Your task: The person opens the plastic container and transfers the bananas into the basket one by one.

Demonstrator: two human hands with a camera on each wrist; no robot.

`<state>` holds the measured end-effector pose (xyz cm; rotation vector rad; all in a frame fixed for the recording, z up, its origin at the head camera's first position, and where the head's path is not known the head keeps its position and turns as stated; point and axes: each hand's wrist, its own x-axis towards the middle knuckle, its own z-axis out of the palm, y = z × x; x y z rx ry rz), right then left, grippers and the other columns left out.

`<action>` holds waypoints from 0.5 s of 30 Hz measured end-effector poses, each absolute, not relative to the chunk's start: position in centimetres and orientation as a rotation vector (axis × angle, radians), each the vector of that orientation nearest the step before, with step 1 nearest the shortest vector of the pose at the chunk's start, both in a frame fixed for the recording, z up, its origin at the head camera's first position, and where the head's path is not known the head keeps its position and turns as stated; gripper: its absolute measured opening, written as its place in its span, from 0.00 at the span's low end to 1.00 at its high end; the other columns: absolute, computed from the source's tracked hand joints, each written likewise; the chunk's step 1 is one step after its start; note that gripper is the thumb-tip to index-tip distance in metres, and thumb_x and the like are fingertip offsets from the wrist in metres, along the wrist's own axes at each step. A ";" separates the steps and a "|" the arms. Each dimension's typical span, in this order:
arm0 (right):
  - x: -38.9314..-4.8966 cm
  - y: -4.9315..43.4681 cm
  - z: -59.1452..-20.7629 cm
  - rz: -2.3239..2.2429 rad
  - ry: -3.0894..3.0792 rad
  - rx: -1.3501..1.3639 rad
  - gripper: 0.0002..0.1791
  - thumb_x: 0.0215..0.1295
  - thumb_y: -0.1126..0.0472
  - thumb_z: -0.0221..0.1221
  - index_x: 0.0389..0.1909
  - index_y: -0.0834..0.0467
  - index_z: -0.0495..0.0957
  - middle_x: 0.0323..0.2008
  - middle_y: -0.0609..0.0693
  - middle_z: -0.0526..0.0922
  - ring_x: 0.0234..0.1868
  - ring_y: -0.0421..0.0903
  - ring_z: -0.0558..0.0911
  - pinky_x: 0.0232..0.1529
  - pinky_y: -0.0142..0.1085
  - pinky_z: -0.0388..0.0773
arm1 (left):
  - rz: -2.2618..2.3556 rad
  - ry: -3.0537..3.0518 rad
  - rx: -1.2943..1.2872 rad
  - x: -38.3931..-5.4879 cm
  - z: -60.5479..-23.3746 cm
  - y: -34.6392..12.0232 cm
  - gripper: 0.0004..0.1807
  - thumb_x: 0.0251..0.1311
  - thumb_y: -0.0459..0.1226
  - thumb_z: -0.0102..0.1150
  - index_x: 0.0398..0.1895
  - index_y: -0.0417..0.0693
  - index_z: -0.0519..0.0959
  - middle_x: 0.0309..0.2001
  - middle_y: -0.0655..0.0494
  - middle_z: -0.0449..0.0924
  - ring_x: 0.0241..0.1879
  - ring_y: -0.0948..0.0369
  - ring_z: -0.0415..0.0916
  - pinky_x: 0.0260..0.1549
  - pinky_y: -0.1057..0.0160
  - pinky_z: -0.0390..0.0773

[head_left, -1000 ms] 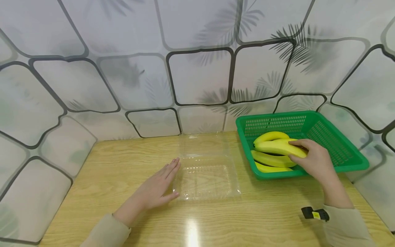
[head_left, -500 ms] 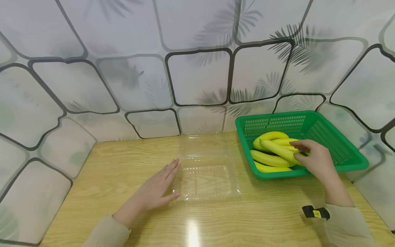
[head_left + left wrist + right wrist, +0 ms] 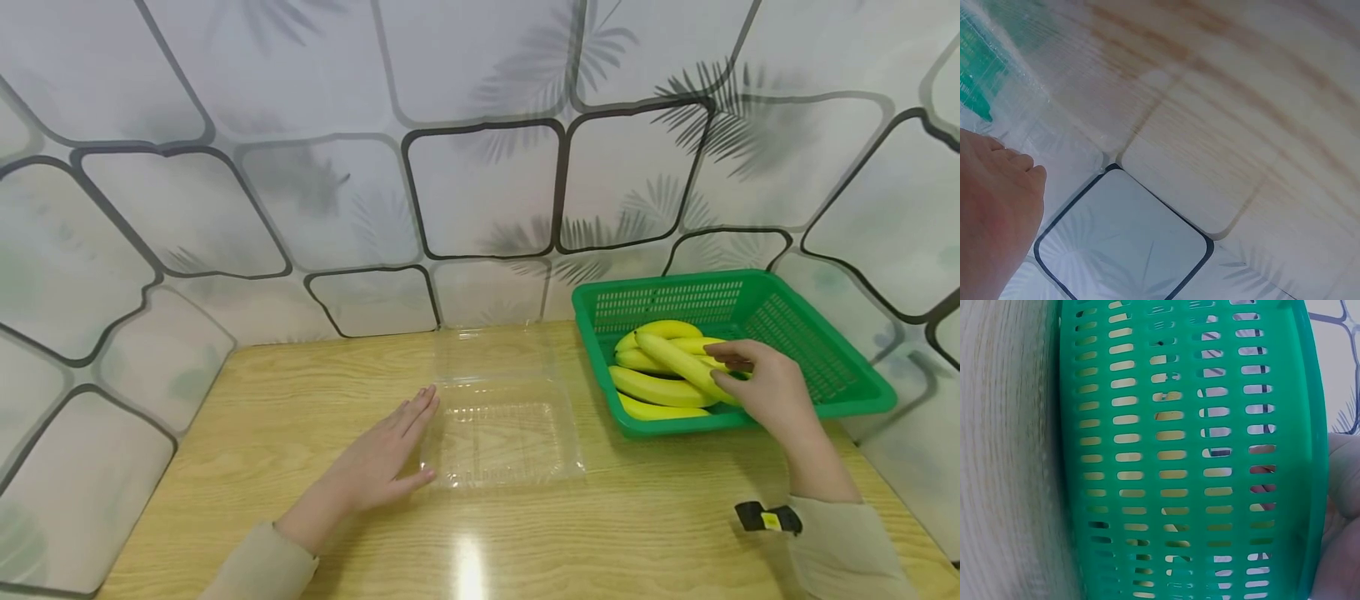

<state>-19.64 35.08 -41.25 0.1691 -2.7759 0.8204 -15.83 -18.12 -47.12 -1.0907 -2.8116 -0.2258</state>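
Observation:
My left hand [image 3: 382, 462] lies with straight fingers along the left edge of a clear plastic clamshell box [image 3: 517, 442], whose lid [image 3: 495, 350] is folded back toward the wall. In the left wrist view, the hand [image 3: 997, 206] shows beside blurred clear plastic. My right hand [image 3: 768, 387] reaches over the near rim of a green basket [image 3: 832, 408] and holds the near end of a banana [image 3: 675, 360] between thumb and fingers. That banana slants across several others [image 3: 652, 386]. In the right wrist view, the slotted basket wall [image 3: 1191, 444] hides most of the hand [image 3: 1341, 519].
The wood-grain table [image 3: 292, 400] meets a patterned wall covering [image 3: 480, 183] at the back and sides. The basket stands at the back right, close to the wall, with bananas in its left part. A black strap [image 3: 768, 517] sits at the right sleeve.
The banana at my right hand has swung from nearly level to a slant, its far end now pointing back and left. My left hand and the clear box have stayed put.

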 end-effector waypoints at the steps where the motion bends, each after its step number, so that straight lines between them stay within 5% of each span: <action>1: -19.6 35.0 -41.3 0.820 -2.777 0.171 0.19 0.70 0.70 0.65 0.61 0.67 0.81 0.55 0.73 0.84 0.54 0.73 0.81 0.48 0.67 0.82 | -0.220 -2.806 -1.093 -15.8 -47.2 -18.2 0.53 0.72 0.57 0.58 0.85 0.33 0.48 0.86 0.36 0.46 0.84 0.42 0.52 0.82 0.46 0.60; 15: -19.6 34.5 -41.3 0.816 -2.770 0.199 0.18 0.72 0.67 0.66 0.60 0.67 0.82 0.54 0.72 0.85 0.53 0.72 0.83 0.48 0.67 0.82 | -0.124 -2.794 -1.088 -15.9 -46.7 -18.3 0.53 0.72 0.59 0.57 0.85 0.34 0.50 0.86 0.38 0.48 0.84 0.43 0.53 0.83 0.47 0.59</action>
